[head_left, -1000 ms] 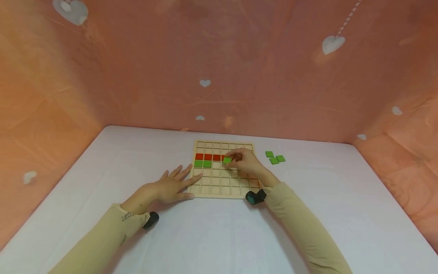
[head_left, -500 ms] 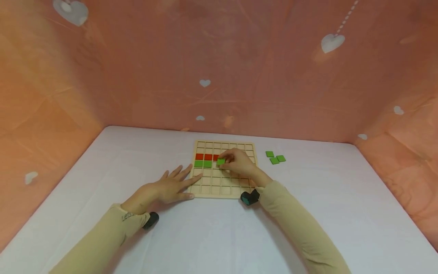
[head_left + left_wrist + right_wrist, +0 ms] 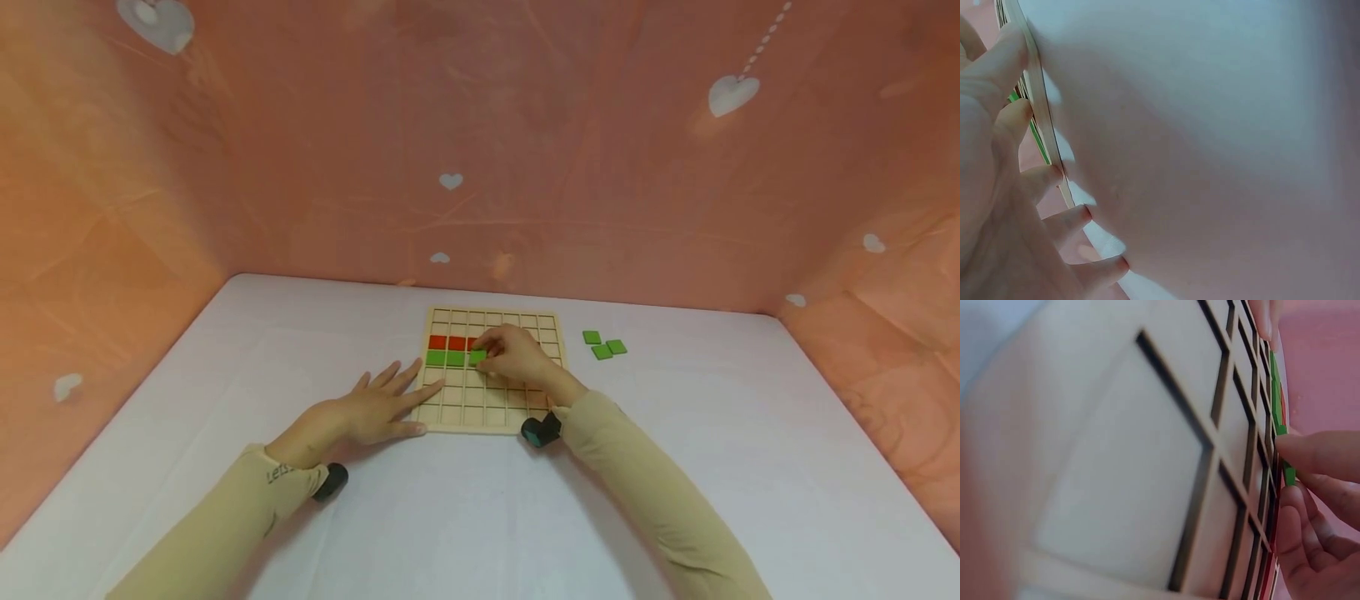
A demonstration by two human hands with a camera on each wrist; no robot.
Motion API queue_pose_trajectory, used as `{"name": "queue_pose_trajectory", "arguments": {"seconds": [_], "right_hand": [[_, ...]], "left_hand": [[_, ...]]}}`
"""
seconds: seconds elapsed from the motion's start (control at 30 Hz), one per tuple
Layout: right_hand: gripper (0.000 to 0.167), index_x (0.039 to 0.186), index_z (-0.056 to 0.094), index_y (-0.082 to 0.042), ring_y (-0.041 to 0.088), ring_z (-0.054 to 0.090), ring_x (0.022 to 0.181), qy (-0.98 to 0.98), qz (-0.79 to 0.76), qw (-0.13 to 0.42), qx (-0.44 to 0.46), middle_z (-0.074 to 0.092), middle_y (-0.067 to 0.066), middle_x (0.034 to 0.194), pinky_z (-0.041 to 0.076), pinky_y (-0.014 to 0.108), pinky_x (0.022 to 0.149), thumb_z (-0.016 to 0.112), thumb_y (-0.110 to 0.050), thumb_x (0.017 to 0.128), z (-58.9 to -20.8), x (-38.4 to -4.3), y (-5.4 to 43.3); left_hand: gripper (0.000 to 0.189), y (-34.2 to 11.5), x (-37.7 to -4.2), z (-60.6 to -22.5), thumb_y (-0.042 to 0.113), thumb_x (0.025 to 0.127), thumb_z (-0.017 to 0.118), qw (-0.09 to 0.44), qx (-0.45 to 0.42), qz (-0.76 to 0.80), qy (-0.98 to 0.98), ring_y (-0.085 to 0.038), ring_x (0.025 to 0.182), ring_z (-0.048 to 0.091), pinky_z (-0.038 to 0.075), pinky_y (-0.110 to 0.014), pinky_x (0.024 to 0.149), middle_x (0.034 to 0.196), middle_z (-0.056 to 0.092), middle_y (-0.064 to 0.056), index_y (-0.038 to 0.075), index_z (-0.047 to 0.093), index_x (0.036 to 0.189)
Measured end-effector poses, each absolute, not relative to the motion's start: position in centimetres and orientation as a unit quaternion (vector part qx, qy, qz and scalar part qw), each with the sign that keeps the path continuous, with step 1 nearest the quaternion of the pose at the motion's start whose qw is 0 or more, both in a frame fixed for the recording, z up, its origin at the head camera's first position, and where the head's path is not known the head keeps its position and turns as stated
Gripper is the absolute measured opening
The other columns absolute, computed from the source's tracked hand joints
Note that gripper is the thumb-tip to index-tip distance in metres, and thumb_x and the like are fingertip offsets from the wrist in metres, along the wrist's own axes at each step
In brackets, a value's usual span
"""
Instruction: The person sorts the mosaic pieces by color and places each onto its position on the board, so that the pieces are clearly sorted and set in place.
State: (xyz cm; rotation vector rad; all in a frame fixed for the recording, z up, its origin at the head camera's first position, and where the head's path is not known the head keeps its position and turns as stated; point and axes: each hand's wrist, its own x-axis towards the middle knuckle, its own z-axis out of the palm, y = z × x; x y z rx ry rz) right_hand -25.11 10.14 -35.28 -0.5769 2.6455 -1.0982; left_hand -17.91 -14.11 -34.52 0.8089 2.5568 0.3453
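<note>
A wooden grid board point(image 3: 495, 419) lies on the white table. Red tiles point(image 3: 456, 342) fill part of one row, its right part hidden behind my right hand. Two green tiles point(image 3: 445, 358) sit in the row just below, at the left edge. My right hand point(image 3: 517, 354) pinches a green tile point(image 3: 477, 357) between thumb and fingers, right at the third cell of that row. In the right wrist view, the pinched tile point(image 3: 1289, 474) shows tilted at the grid. My left hand point(image 3: 375, 410) is spread flat, its thumb and fingers touching the board's left edge.
Three loose green tiles point(image 3: 602, 352) lie on the table to the right of the board. A pink-orange cloth point(image 3: 495, 150) with white hearts surrounds the table at the back and sides. Black wrist cameras point(image 3: 542, 429) sit below the sleeves.
My right hand has moved left with the green tile, from about the fourth column to the third cell, and lowered it towards the board. The left hand has stayed in place.
</note>
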Motion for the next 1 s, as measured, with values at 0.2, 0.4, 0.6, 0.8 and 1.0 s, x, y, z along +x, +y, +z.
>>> {"name": "queue_pose_trajectory", "arguments": {"seconds": [0.2,0.4,0.6,0.8,1.0], "right_hand": [[0.028,0.11,0.068,-0.001,0.02,0.063,0.09,0.896,-0.377,0.114,-0.206,0.068,0.013,0.108,0.053,0.029,0.079,0.072,-0.005,0.083,-35.4,-25.2,10.1],[0.028,0.111,0.069,-0.002,0.021,0.064,0.093,0.891,-0.395,0.118,-0.192,0.068,0.012,0.108,0.052,0.033,0.083,0.072,-0.007,0.083,-35.4,-25.1,10.2],[0.029,0.114,0.068,-0.004,0.021,0.064,0.097,0.875,-0.44,0.118,-0.165,0.069,0.012,0.109,0.052,0.031,0.083,0.069,-0.009,0.085,-35.4,-24.6,11.0],[0.031,0.119,0.065,-0.002,0.022,0.066,0.094,0.843,-0.507,0.111,-0.145,0.069,0.015,0.11,0.053,0.029,0.078,0.064,-0.012,0.09,-35.6,-24.4,12.5],[0.036,0.124,0.061,0.0,0.03,0.067,0.09,0.82,-0.544,0.1,-0.146,0.067,0.02,0.112,0.055,0.034,0.079,0.063,-0.019,0.094,-35.8,-24.2,13.9]], "left_hand": [[0.065,-14.1,-17.9,-34.5,0.044,0.099,0.047,0.217,0.293,0.126,0.922,-0.05,0.144,0.003,0.008,-0.073,0.107,0.16,0.002,-0.021,0.02,0.022,0.154],[0.065,-14.1,-18.0,-34.6,0.044,0.098,0.048,0.218,0.289,0.127,0.924,-0.05,0.144,0.003,0.007,-0.073,0.107,0.16,0.003,-0.021,0.021,0.022,0.154],[0.065,-14.1,-18.0,-34.5,0.044,0.098,0.047,0.223,0.286,0.126,0.923,-0.049,0.144,0.002,0.006,-0.073,0.108,0.16,0.002,-0.02,0.021,0.021,0.154],[0.065,-14.0,-18.0,-34.5,0.044,0.098,0.048,0.222,0.284,0.128,0.924,-0.049,0.144,0.003,0.006,-0.072,0.108,0.16,0.003,-0.02,0.022,0.022,0.154],[0.066,-14.0,-18.0,-34.6,0.045,0.097,0.049,0.222,0.28,0.128,0.925,-0.049,0.144,0.003,0.007,-0.072,0.108,0.161,0.003,-0.02,0.023,0.022,0.153]]}}
